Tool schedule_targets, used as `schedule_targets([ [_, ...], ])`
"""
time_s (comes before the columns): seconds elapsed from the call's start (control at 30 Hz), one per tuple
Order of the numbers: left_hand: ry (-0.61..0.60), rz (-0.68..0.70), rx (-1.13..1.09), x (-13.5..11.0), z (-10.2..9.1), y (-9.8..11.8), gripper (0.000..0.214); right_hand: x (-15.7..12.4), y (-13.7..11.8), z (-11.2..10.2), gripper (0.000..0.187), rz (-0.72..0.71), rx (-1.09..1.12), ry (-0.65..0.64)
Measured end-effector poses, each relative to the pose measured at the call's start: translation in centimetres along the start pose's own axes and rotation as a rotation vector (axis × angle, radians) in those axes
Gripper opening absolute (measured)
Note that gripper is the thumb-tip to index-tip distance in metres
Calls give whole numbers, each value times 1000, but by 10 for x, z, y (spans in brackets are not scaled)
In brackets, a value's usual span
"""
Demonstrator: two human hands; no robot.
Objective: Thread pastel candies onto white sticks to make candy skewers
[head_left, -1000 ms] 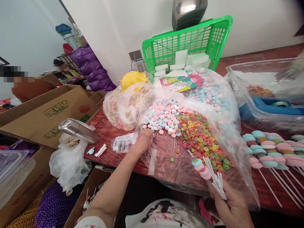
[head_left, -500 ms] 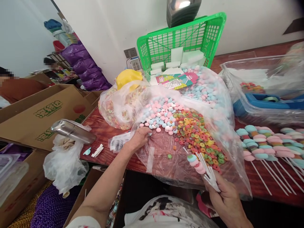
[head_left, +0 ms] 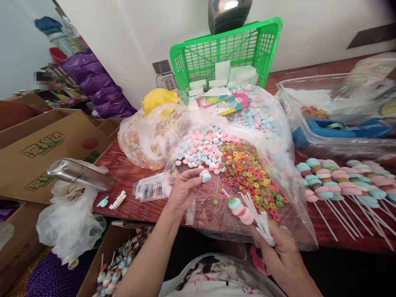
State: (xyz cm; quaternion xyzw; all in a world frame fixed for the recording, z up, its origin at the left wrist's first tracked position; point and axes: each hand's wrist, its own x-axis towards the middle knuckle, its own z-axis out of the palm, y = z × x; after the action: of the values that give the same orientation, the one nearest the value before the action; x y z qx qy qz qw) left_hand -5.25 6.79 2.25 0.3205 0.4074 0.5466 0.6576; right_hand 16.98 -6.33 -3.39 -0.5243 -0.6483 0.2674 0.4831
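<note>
Between the thumb and fingers of my left hand (head_left: pixel 185 190) is a blue and white marshmallow (head_left: pixel 205 176), held just above the plastic sheet. My right hand (head_left: pixel 278 247) grips a bundle of white sticks (head_left: pixel 258 220). One stick in that hand carries pink and blue marshmallows and a green ring (head_left: pixel 240 211), its bare tip pointing up and left. Beyond my hands lie a heap of loose pink and blue marshmallows (head_left: pixel 204 144) and a pile of colourful ring candies (head_left: pixel 247 173). A single green ring candy (head_left: pixel 215 202) sits apart on the sheet.
Finished candy skewers (head_left: pixel 340 181) lie at the right, below a clear plastic tub (head_left: pixel 334 142) holding a blue tape dispenser (head_left: pixel 349 128). A green basket (head_left: pixel 225 45) stands at the back. Left are a steel flask (head_left: pixel 82 175) and cardboard boxes (head_left: pixel 46 152).
My left hand has lifted from the edge of the marshmallow heap and come nearer me with a marshmallow in its fingers. My right hand keeps its sticks. The view has swung slightly right.
</note>
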Motion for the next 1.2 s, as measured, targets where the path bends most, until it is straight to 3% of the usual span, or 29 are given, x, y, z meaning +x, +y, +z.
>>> schedule_targets([
  [0.1,-43,-58,-58,-12,20,-14,26,8,-11,1,15,-30,-16,-35],
  [0.23,-62,-49,-66,-19,32,-25,25,8,-12,-3,21,5,-30,-34],
  [0.7,-36,10,-65,-27,37,-40,25,-5,-5,-4,21,21,-33,-10],
  [0.83,-41,137,31,-29,36,-47,27,-8,3,-1,24,33,-68,-12],
  [1.03,-110,477,446,-32,34,-50,19,-11,8,0,24,39,-152,18],
  [1.2,-157,446,438,-33,32,-55,29,-6,3,-2,25,5,-191,5],
])
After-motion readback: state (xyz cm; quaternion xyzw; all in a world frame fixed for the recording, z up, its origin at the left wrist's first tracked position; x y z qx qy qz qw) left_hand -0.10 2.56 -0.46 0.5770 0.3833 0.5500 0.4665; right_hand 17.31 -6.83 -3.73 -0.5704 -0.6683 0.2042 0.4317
